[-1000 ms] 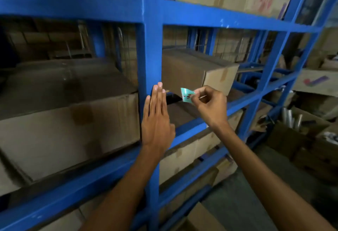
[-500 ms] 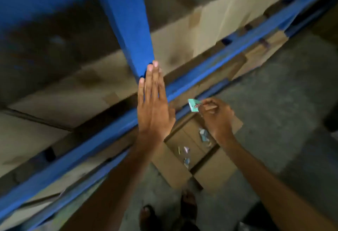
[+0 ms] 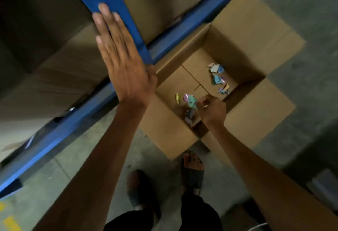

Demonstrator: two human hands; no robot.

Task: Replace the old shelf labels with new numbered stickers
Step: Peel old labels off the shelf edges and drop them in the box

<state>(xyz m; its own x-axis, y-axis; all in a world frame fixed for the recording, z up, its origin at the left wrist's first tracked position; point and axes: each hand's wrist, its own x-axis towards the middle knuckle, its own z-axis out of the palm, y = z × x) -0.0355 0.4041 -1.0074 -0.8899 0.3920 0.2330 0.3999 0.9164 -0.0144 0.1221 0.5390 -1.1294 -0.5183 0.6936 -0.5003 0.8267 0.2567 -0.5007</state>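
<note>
My left hand point(image 3: 120, 55) lies flat with fingers straight against the blue upright post point(image 3: 113, 2) of the shelf rack. My right hand point(image 3: 212, 110) is lowered over an open cardboard box point(image 3: 256, 117) on the floor, pinching a small teal label point(image 3: 192, 101) between thumb and fingers. Several crumpled coloured labels point(image 3: 218, 78) lie scattered on the bottom of the box.
A blue shelf beam point(image 3: 76, 117) runs diagonally across the view, with large cardboard cartons point(image 3: 60, 77) behind it. The grey concrete floor point(image 3: 301, 11) surrounds the box. My feet in dark sandals point(image 3: 193, 168) stand just in front of the box.
The view has tilted from the shelf down to the floor. My right hand has carried the teal label down over the open box. My left hand stays pressed on the post.
</note>
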